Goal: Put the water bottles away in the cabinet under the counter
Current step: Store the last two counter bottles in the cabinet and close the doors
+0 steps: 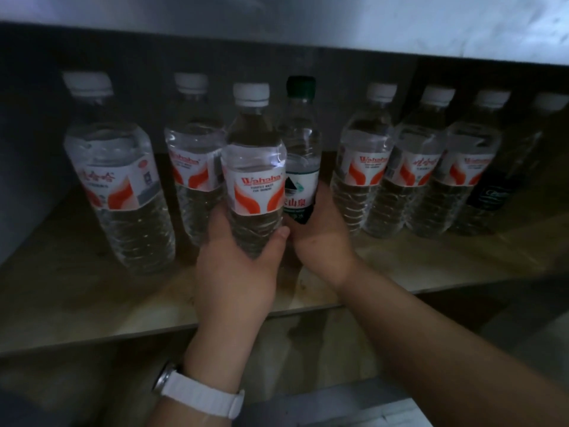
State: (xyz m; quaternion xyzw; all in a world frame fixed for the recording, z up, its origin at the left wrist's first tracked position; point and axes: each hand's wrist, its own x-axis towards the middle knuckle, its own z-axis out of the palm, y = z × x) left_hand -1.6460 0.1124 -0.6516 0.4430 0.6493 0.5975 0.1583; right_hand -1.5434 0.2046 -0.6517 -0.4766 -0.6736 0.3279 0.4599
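Nearest to the camera is a white watch [200, 396] on the left wrist. Above it the left hand [237, 266] grips the ribbed lower part of a white-capped bottle [254, 167] with a red and white label; the thumb lies on the bottle's front and the other fingers curl round its left side. This bottle stands upright just left of the green-capped bottle [301, 143] and in front of it, touching it or nearly so. Its base is hidden by the hand, so I cannot tell if it rests on the shelf.

The right hand [320, 229] holds the green-capped bottle low, at the label. Its fingers wrap round the far side and are mostly out of view.

The shelf board [92, 303] is pale wood, dim, with some dark stains near its front edge. Left of the green-capped bottle two more bottles stand on it: the near-left bottle [194, 161] and the far-left bottle [120, 186], well apart from each other. Right of the green-capped bottle three red-label bottles [412, 171] stand close together in a row, and beyond them a dark-label bottle [505, 186] stands in shadow.

Behind the green-capped bottle the back wall [138, 57] of the cabinet is dark. Above it runs the light counter edge [369, 23].
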